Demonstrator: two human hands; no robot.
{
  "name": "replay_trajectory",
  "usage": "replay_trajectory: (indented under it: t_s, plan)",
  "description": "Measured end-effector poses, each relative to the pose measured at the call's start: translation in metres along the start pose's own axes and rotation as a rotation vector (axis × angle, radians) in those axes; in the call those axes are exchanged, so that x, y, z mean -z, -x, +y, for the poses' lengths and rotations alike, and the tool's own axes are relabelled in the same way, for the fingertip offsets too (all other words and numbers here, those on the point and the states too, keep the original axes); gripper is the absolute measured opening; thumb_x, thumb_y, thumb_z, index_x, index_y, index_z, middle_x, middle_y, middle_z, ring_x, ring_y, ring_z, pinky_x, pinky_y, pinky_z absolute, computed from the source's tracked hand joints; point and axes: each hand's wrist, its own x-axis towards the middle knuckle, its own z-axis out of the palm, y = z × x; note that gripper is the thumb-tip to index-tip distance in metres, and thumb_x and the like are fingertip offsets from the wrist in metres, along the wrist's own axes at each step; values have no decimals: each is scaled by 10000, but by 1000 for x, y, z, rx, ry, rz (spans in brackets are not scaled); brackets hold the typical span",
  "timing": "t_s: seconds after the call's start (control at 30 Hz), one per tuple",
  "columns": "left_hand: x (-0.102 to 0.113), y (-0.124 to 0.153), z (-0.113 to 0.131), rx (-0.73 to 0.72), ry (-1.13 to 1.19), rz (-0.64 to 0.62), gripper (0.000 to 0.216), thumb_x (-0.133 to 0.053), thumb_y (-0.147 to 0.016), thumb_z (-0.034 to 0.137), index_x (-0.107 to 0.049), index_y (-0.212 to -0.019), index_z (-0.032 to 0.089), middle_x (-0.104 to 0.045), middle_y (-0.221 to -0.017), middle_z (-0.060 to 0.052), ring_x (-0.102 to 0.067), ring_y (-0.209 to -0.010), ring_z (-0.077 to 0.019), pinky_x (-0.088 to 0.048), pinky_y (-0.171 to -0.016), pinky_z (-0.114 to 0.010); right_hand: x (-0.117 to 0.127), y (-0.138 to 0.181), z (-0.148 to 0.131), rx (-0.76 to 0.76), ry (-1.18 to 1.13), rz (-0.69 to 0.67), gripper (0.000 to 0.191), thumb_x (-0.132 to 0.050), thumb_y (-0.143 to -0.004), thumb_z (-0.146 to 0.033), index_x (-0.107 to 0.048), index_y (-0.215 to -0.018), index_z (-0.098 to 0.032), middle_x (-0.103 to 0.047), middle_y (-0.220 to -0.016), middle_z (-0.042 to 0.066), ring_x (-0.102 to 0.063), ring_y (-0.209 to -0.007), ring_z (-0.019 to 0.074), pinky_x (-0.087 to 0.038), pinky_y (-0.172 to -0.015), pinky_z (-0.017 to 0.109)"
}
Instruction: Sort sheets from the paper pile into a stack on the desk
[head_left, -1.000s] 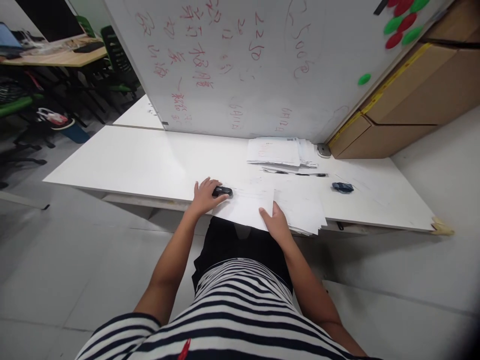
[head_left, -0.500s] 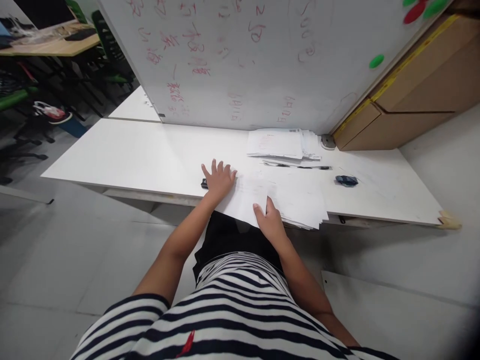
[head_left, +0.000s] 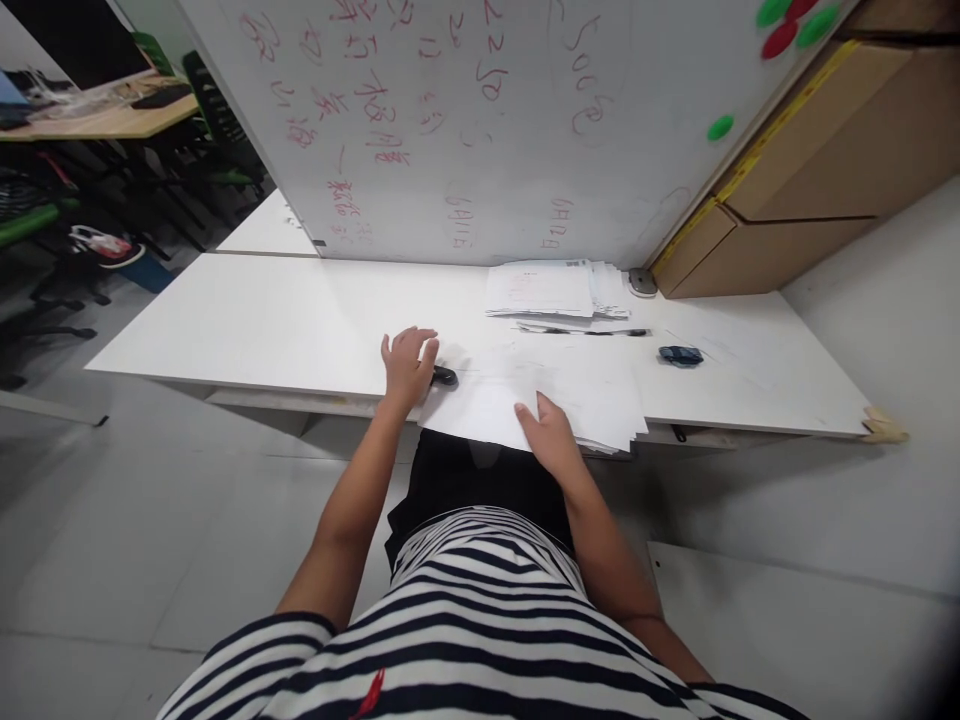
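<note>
My left hand (head_left: 407, 368) is over a black object (head_left: 445, 375) at the left edge of the papers. Only the object's rounded end shows; it looks like a stapler, with the rest hidden by the hand. The left fingers are apart and bent, not visibly closed round it. My right hand (head_left: 553, 436) holds the near edge of a loose stack of white paper (head_left: 600, 395), thumb on top. Its other fingers are partly hidden. The top sheet (head_left: 480, 405) reaches left and overhangs the desk's front edge.
Behind lie another paper stack (head_left: 540, 290), a dark pen-like stick (head_left: 600, 332) and a grey rounded device (head_left: 642, 282). A dark blue item (head_left: 680, 356) sits right on the white desk (head_left: 262, 320). A whiteboard (head_left: 450, 130) and cardboard boxes (head_left: 795, 250) stand at the back.
My left hand has moved left off the top sheet and over the black object, whose right end now shows. My right hand stays at the paper's edge. The view has shifted slightly.
</note>
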Motion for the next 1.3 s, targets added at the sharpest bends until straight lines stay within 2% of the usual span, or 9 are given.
replay_trajectory:
  t_s: [0.13,0.2,0.3,0.47,0.67,0.9,1.03,1.17,1.3]
  plan:
    - [-3,9,-28,-41,23,-108,398,-299,-966,428,-633,-865,236,-677,-946,-57,-594,-998,-212,-399,-930,-380,41,0,-3,-45,-56,-26,377,-566,-833,-473,-683,-1070,-204,-711,-1101,65,-634,-1047,282,-464,-950,439]
    - [-7,11,-37,-29,45,-97,429,-270,-971,421,-614,-801,229,-662,-879,-62,-600,-921,-199,-430,-834,-343,61,3,0,-62,-60,4,385,-597,-815,-493,-693,-1052,-205,-724,-1059,62,-650,-1006,287,-477,-923,446]
    - [-12,10,-39,-4,40,-63,427,-281,-967,431,-604,-772,232,-650,-852,-61,-592,-899,-198,-426,-801,-333,81,8,12,-65,-111,125,427,-627,-792,-514,-688,-1075,-199,-723,-1067,71,-653,-999,292,-490,-901,448]
    - [-12,9,-38,20,49,-68,409,-302,-962,436,-618,-793,238,-644,-854,-57,-588,-915,-201,-424,-798,-336,76,10,37,-52,-95,347,450,-604,-806,-507,-676,-1099,-174,-699,-1135,94,-622,-1074,287,-449,-969,452]
    - [-12,9,-39,36,54,-63,400,-312,-960,439,-618,-793,243,-642,-859,-55,-584,-909,-202,-424,-800,-344,63,12,44,-59,-73,379,447,-572,-833,-486,-658,-1152,-185,-681,-1174,89,-606,-1110,266,-435,-990,425]
    - [-13,9,-38,40,34,-61,402,-302,-964,434,-606,-783,245,-631,-831,-53,-584,-904,-205,-423,-799,-347,71,2,49,-31,-75,422,476,-556,-834,-492,-592,-1195,-184,-670,-1168,103,-616,-1061,254,-467,-944,411]
    - [-12,9,-37,30,34,-65,399,-302,-965,414,-599,-763,239,-628,-827,-58,-581,-886,-208,-415,-783,-351,77,-18,70,-69,173,527,647,-583,-801,-456,-418,-1353,-162,-595,-1247,174,-555,-1145,309,-422,-972,488]
    - [-14,9,-38,25,15,-55,393,-305,-965,408,-590,-757,235,-627,-826,-61,-578,-877,-212,-406,-770,-351,81,-34,88,-35,521,498,687,-547,-806,-435,-343,-1407,-172,-454,-1386,201,-351,-1325,374,-272,-1052,606]
    - [-15,9,-38,18,-15,-33,405,-297,-967,415,-576,-737,234,-624,-818,-55,-575,-851,-206,-397,-767,-349,89,-58,72,73,679,520,680,-496,-841,-467,-307,-1428,-181,-324,-1483,182,-198,-1403,371,-222,-1079,617]
